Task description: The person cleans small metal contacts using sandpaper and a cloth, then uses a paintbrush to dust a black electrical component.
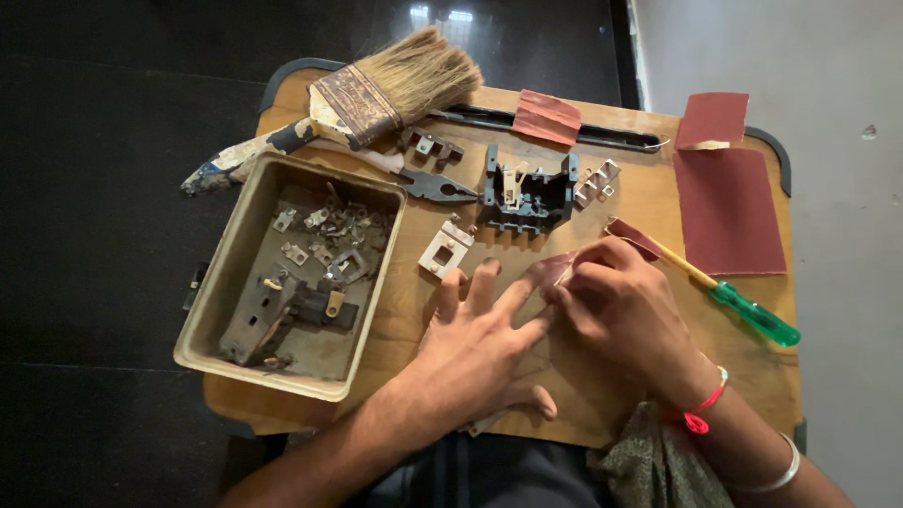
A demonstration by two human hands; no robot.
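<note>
We saw the metal tray [226, 273] at the desk's [649, 202] left edge holding loose metal parts [324, 240]. Near the front edge, our left hand [480, 348] lay flat, fingers spread; our right hand [621, 306] pinched a sandpaper scrap [557, 267], bare wood between them and the tray.

Small wooden table [658, 202], metal tray [226, 273], paintbrush [367, 94], sandpaper sheets [729, 212], green-handled screwdriver [752, 315]

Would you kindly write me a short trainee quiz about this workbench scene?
1. True or false: the paintbrush lies inside the metal tray.
2. Which hand lies flat with spread fingers on the wooden table: A left, B right?
3. Fill in: the screwdriver has a ____ handle.

Key: 1 false; it rests across the tray's far edge. 2 A, the left hand; the right hand pinches a piece of sandpaper. 3 green.
</note>
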